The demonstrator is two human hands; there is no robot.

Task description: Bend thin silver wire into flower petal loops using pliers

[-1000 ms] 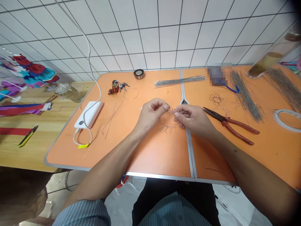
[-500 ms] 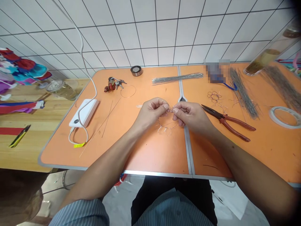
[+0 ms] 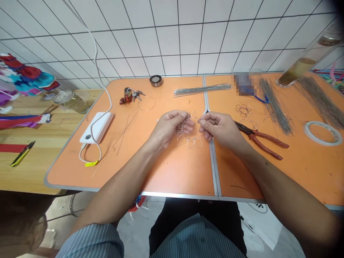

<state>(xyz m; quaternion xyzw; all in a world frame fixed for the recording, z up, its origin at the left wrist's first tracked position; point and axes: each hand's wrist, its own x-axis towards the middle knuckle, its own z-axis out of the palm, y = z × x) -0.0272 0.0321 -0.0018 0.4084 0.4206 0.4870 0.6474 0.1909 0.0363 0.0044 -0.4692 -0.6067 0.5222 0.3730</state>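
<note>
Over the middle of the orange table, my left hand pinches a thin wire flower shape made of small loops. My right hand is closed in a pinch just right of it, fingertips at the wire's upper end; the wire there is too thin to see clearly. The loops hang below and between both hands. Red-handled pliers lie right beside my right hand.
A bundle of straight wires, keys, a wire ring, a tape roll and a white power bank with cable lie on the table. More wire bundles, a finished wire flower and a tape ring are at right.
My hands drew slightly apart and the wire shape turned, its loops now hanging lower between them. The view shifted a little.
</note>
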